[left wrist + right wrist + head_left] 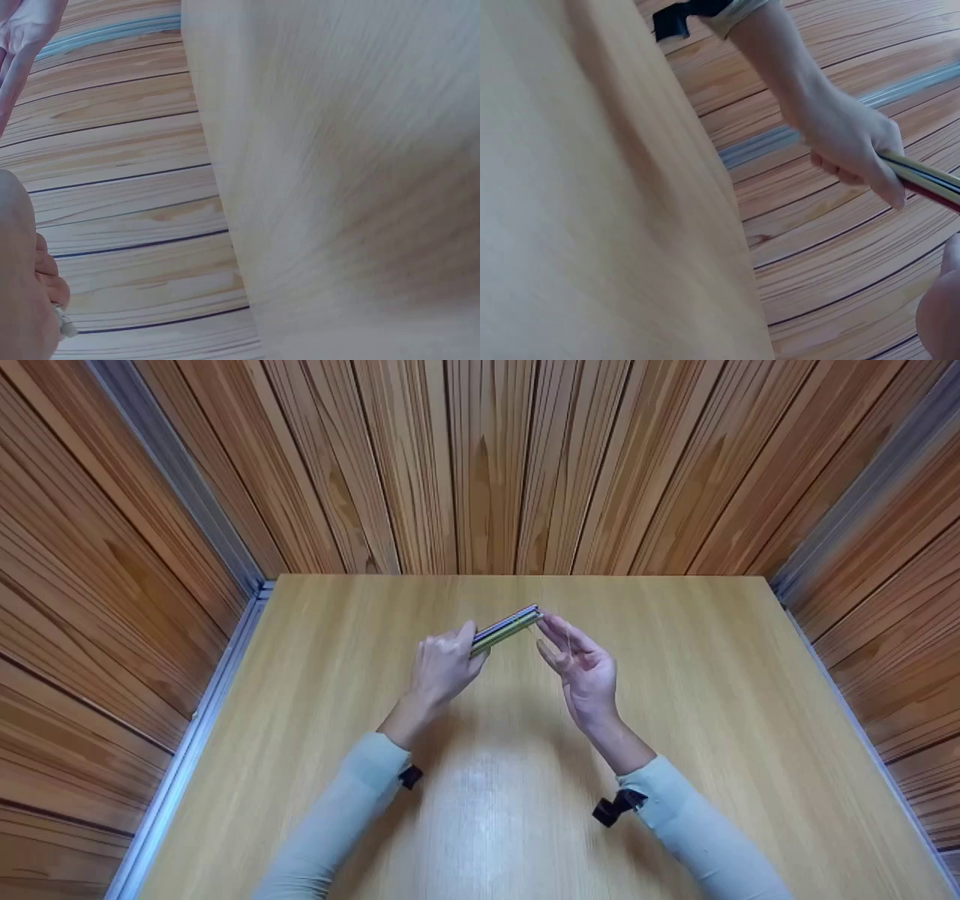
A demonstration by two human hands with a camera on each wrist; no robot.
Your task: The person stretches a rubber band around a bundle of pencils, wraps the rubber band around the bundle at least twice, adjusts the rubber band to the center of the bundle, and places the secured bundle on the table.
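Note:
My left hand [445,661] grips a bundle of pencils [506,628] near its lower end, above the table. The bundle slants up to the right, with green, yellow and blue-violet sides showing; dark red also shows on the pencils [930,180] in the right wrist view. A pale pencil end [65,324] pokes out below the left hand in the left wrist view. At the bundle's upper end, the fingertips of my right hand [589,675] are right at the tips, thumb apart and palm turned up. A thin tan strand [568,641], like a rubber band, crosses the right fingers.
A light wooden table [712,675] lies beneath both hands. Wood-plank walls [480,472] stand behind and at both sides, with grey metal rails [202,690] along the corners and left edge. A black wrist camera [615,808] hangs from the right sleeve.

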